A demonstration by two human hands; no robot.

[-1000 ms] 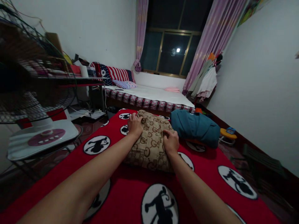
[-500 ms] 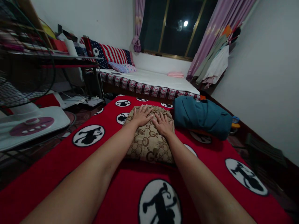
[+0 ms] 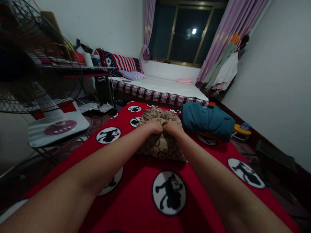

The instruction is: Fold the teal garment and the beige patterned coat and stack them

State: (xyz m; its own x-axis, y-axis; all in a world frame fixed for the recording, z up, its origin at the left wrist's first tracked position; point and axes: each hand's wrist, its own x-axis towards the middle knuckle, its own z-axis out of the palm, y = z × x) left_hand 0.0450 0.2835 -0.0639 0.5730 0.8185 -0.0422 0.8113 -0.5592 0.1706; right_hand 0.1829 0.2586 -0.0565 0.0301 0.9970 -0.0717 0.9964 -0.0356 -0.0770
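A folded tan garment [image 3: 159, 145] with a brown letter pattern lies on a red blanket [image 3: 136, 191] printed with dark figures in white ovals. My left hand [image 3: 153, 126] is closed on the cloth at the upper middle of the bundle. Right beside it, my right hand [image 3: 172, 127] also grips the fabric, its fingers curled in. The fingertips of both hands are hidden in the folds. A teal folded cloth bundle [image 3: 207, 122] rests to the right of the garment, apart from my hands.
On the left a fan [image 3: 36, 71] stands on a white base above a small stool, near a cluttered desk [image 3: 97, 69]. A bed [image 3: 167, 84] lies beyond, under the window. To the right are a yellow stool [image 3: 241, 130] and hanging clothes [image 3: 225, 72].
Both hands lay flat with fingers spread on the garment; now they have drawn closer together and closed on its cloth. The upper part looks more bunched. The view has shifted slightly left.
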